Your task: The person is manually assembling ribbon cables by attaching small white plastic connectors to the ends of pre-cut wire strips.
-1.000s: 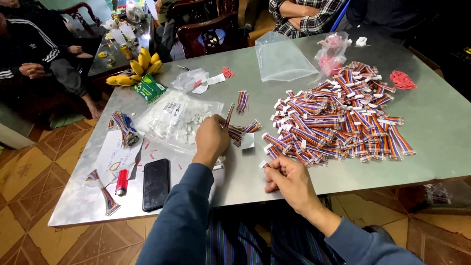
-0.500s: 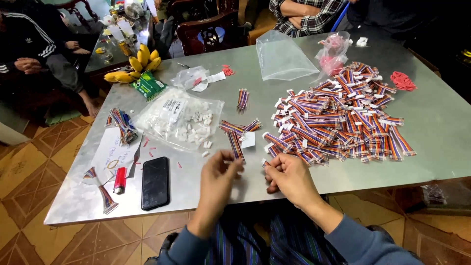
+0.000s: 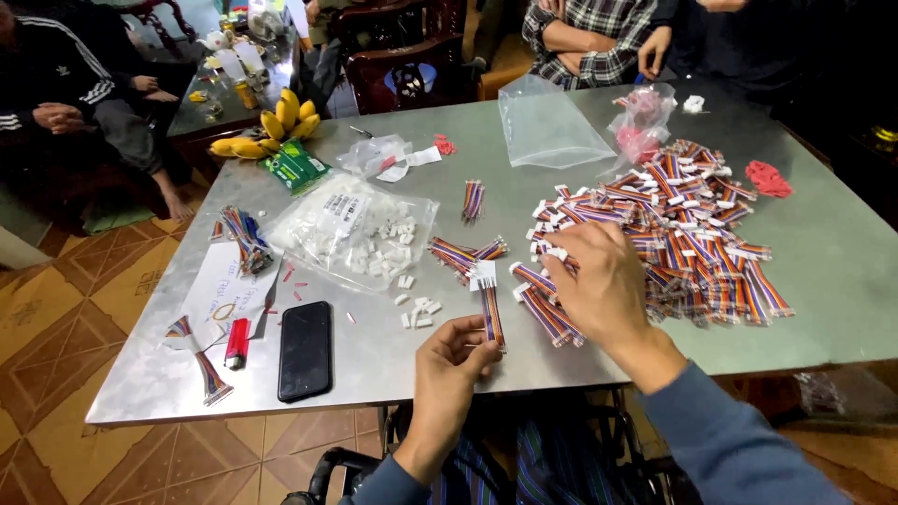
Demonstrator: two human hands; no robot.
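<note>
Home room, tiled floor (image 3: 84, 309), bananas (image 3: 267, 131), wooden chairs (image 3: 402, 65)

Clear labelled bag of white connectors (image 3: 351, 229), tabletop left-centre; green packet (image 3: 295, 165) near far-left corner; empty clear bag (image 3: 547, 126) at far edge; dark-screened phone (image 3: 306, 349) near front edge

A short multicoloured ribbon cable with a white plastic connector (image 3: 488, 304) is lying upright near the bench's front edge, connector end farthest away, just beside the big heap of striped ribbon cables (image 3: 673, 234).
</note>
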